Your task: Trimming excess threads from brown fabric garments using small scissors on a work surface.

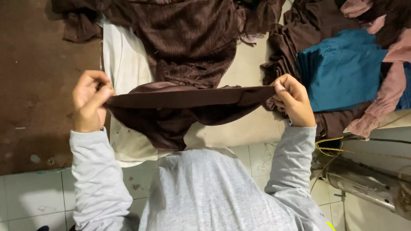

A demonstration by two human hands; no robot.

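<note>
the left hand (89,100) is closed in a pinch on 1 end of a dark brown cloth (180,107), and the right hand (293,99) is closed the same way on the other end. between them the top edge of the cloth is pulled taut and nearly level, held up in the air in front of the chest, while the rest sags in a loose fold below the middle.

as a judgement, the piece is picked up and stretched open along 1 edge, but it is not yet folded or laid flat; the lower part hangs uneven.

beyond the hands lies a pale surface (252,128), with a crumpled heap of brown fabric (188,38) at its far side. to the right sits a neat teal stack (342,68), with more brown and dusty pink cloth (385,94) draped around it. to the left is a dark brown board (38,85), worn and spotted. white floor tiles (34,196) show below, and a metal pipe with yellow wire (364,179) lies at lower right. the person wears a grey long-sleeved top (205,192).
</note>
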